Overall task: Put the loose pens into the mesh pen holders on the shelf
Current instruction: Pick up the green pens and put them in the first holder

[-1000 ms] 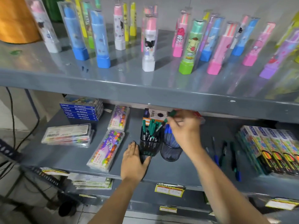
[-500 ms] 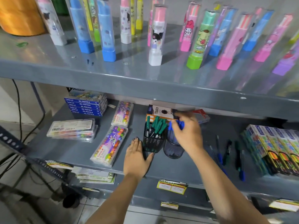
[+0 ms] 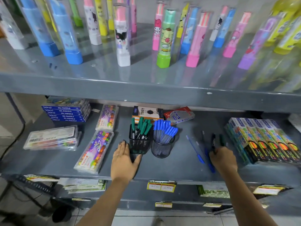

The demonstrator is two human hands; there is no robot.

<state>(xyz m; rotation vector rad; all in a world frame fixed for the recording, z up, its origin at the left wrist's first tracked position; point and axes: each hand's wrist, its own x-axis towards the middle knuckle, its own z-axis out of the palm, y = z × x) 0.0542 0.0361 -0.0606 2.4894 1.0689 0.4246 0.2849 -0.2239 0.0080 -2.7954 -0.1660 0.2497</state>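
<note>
Grey metal shelving fills the view, and the middle shelf (image 3: 187, 165) carries the task's things. Loose pens (image 3: 195, 150) lie flat on it to the right of the round mesh holder (image 3: 162, 148): two blue ones nearer that holder, then a black one (image 3: 213, 141) and a green one (image 3: 221, 140) farther right. The right hand (image 3: 224, 158) rests on the near ends of these, its grip curled onto the black pen; whether it fully pinches the barrel I cannot tell. The round mesh holder is packed with blue-capped pens (image 3: 164, 129). Touching its left side stands the square mesh holder (image 3: 138, 145), filled with green-capped pens (image 3: 142, 125). The left hand (image 3: 124, 162) lies flat and released on the shelf, fingers against that holder's left wall. Behind the round holder sit two pen boxes (image 3: 147, 112). Left of the square holder lie oil pastel packs (image 3: 94, 152); far right of the round holder is a row of colourful cartons (image 3: 263, 139). Above, the upper shelf (image 3: 146, 90) holds upright cartoon-printed tubes (image 3: 165, 38).
</note>
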